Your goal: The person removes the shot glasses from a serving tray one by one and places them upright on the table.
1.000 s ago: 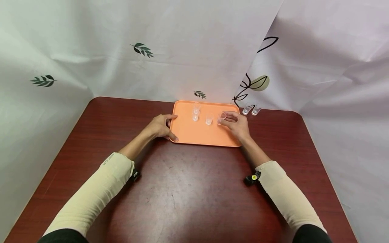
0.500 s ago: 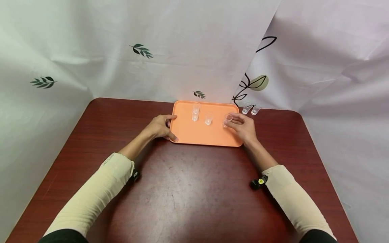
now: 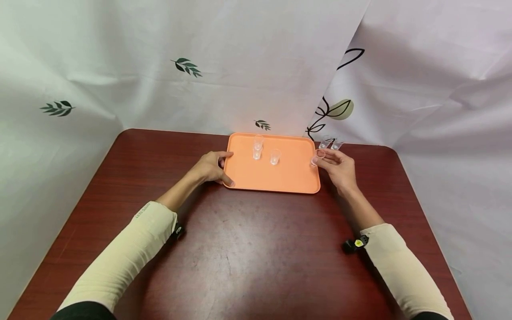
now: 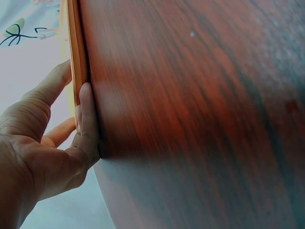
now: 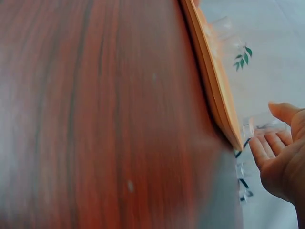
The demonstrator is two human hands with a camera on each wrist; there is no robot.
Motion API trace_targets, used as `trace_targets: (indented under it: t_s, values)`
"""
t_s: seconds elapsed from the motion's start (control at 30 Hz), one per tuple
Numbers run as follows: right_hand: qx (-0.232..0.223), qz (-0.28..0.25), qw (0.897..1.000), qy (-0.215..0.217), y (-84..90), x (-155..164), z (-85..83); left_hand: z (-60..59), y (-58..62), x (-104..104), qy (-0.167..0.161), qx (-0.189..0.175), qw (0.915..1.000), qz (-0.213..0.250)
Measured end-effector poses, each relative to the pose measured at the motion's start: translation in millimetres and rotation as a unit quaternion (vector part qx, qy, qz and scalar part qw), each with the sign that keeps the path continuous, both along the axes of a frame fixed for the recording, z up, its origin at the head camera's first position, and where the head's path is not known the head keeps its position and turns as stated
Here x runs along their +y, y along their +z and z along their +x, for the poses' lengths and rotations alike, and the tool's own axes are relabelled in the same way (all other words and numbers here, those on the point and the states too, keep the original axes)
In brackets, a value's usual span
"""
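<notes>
The orange tray lies at the back of the table, and my left hand grips its left end, thumb at the near corner. My left wrist view shows that hand with its fingers against the tray's edge. My right hand pinches a small clear plastic cup over the tray's right rim. In the right wrist view this cup sits between thumb and fingers. On the tray stand a clear cup by itself and two clear cups, one behind the other.
Behind my right hand, two more clear cups stand by the table's back edge, right of the tray. A white curtain with leaf prints hangs behind the dark red table.
My right hand has carried its cup rightward, from beside the lone cup to the tray's right rim. My left hand and the cups on the tray have stayed put.
</notes>
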State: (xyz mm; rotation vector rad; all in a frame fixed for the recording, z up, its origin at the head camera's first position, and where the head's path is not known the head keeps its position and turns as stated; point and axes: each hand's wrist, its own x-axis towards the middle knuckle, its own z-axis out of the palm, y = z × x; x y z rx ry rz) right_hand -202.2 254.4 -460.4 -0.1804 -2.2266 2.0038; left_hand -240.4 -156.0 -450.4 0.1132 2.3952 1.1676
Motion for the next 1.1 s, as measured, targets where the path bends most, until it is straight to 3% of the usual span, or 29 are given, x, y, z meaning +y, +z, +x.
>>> trace_targets:
  t_s: [0.57,0.93,1.1]
  values:
    - [0.016,-0.033,0.998,-0.060,4.5,38.7,-0.3,0.3,0.0,-0.3,-0.003,0.001,1.0000,0.005]
    - [-0.011,-0.058,0.991,-0.118,-3.0,62.7,-12.8,3.1,1.6,-0.8,-0.004,-0.004,0.9999,0.011]
    - [-0.028,-0.093,0.986,-0.138,-1.8,71.2,-19.6,3.4,2.6,-1.3,-0.005,-0.003,0.9999,0.011]
